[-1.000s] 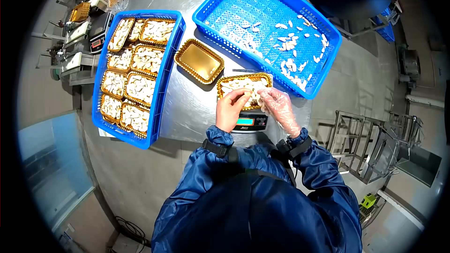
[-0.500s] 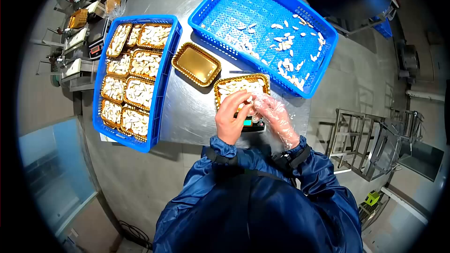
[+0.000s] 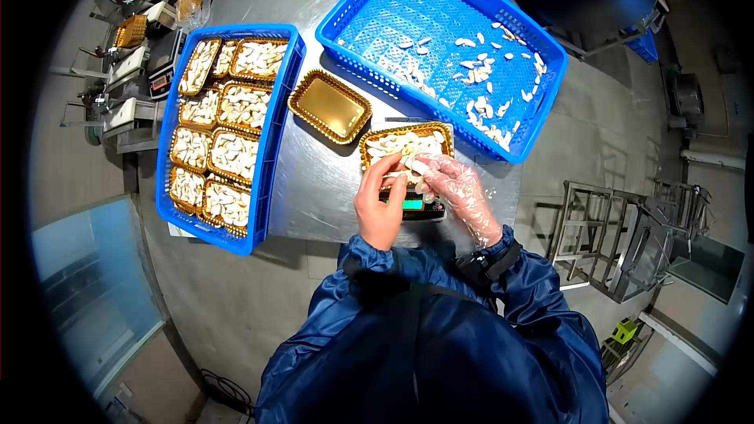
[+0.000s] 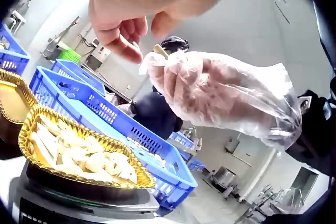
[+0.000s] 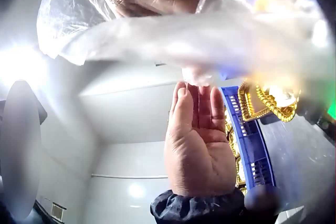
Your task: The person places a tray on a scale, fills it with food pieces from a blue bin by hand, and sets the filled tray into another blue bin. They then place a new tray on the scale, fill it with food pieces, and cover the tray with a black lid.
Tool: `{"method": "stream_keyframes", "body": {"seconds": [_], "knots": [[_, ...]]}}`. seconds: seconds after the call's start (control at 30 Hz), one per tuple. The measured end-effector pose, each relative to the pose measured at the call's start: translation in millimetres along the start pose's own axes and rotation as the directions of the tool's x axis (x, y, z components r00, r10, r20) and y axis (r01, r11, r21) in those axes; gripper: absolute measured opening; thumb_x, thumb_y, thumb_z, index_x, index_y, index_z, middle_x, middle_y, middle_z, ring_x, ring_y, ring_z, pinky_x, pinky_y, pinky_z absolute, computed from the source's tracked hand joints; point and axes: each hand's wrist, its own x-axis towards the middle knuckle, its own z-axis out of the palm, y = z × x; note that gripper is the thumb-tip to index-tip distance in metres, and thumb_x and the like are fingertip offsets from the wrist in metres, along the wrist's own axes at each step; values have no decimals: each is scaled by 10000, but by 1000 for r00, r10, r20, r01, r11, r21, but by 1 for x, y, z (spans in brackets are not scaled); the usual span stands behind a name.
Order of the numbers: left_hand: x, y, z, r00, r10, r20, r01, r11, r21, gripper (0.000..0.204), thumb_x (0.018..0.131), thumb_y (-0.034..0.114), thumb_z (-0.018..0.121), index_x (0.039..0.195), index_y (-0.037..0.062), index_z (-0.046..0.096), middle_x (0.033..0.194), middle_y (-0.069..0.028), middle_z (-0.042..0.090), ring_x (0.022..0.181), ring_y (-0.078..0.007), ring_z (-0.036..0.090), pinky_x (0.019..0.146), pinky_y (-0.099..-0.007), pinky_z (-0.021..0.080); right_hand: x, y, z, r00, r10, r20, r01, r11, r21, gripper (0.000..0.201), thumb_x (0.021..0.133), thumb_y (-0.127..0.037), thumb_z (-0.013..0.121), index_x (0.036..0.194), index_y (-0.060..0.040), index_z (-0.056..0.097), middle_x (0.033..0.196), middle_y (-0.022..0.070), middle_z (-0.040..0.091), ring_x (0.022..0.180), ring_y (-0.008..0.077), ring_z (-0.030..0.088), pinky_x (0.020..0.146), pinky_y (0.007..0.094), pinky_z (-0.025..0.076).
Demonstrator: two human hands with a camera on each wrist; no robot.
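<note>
Head view: left hand and gloved right hand met above filled gold tray on scale, both pinching pale piece. Empty gold tray beside; blue crate behind.

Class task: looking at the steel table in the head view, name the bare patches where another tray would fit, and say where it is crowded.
Bare steel table lies between the crate of filled trays and the scale, below the empty gold tray. More shows at the far edge between both crates. Crowded: around the tray on the scale, where both hands meet, tight against the loose-pieces crate.
</note>
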Motion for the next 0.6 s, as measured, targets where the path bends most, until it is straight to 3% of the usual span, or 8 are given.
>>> {"method": "stream_keyframes", "body": {"seconds": [0.27,0.33,0.37,0.47,0.6], "knots": [[5,-15,-10,994,-78,79,68,991,119,190,907,43,613,1089,29,663,1057,-91,664,914,-163,645,767,-288,534,15,22,-16,1000,-19,-25,16,994,-112,280,944,-150,594,1145,37,653,946,42,668,761,81,594,691,231,491],[3,-30,-14,991,-111,70,101,985,138,183,904,44,615,1079,28,664,1040,-88,668,896,-156,645,755,-281,528,22,22,-26,992,-70,-107,43,970,-238,258,929,-115,583,1122,38,661,911,48,670,745,73,591,682,223,486],[1,-41,-15,992,-119,50,114,989,99,173,921,64,616,1083,27,663,984,-32,674,837,-84,588,718,-236,458,24,21,-30,988,-65,-137,28,965,-259,258,912,-93,582,1120,37,661,877,42,668,727,66,583,671,221,482],[3,-51,-24,984,-176,37,167,970,176,181,906,50,612,1077,29,667,1004,-98,671,842,-145,645,741,-269,520,33,28,-40,963,-138,-232,69,957,-281,263,873,-59,581,1105,29,666,813,33,667,700,73,586,663,225,482],[8,-66,-29,985,-168,-22,170,974,149,174,910,59,606,1070,35,671,1002,-90,672,814,-149,646,721,-284,520,48,42,-52,965,-104,-242,31,957,-287,266,855,-41,572,1095,11,672,832,42,680,708,80,598,666,235,491]]}}
